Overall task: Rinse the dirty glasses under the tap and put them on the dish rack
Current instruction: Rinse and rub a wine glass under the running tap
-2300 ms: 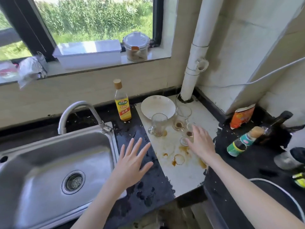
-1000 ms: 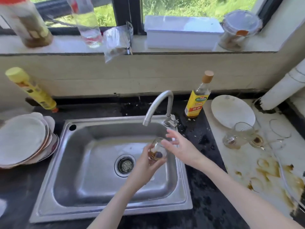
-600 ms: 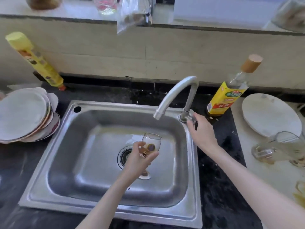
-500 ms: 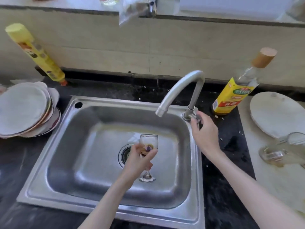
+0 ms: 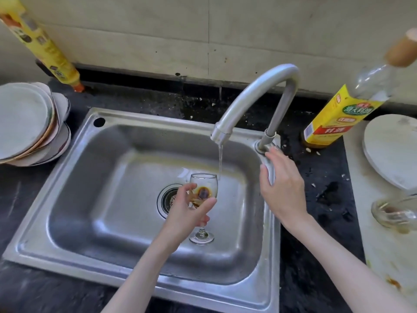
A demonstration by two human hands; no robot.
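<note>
Dark speckled countertop (image 5: pixel 316 199) surrounds a steel sink (image 5: pixel 94 199), over which the left hand (image 5: pixel 187 213) grips a stemmed wine glass (image 5: pixel 203 190) by its bowl, upright, brown residue inside. Half a second ago the tap (image 5: pixel 252 96) ran dry; now a thin stream of water (image 5: pixel 220 159) falls from the spout, just beside the glass's far right rim. The right hand (image 5: pixel 282 188) stays curled round the tap handle (image 5: pixel 269 168). Right of the sink stand a yellow-labelled bottle (image 5: pixel 338 118), a white plate (image 5: pixel 392 150) and another dirty glass (image 5: pixel 394 213); stacked plates (image 5: pixel 24 123) sit far left.
</note>
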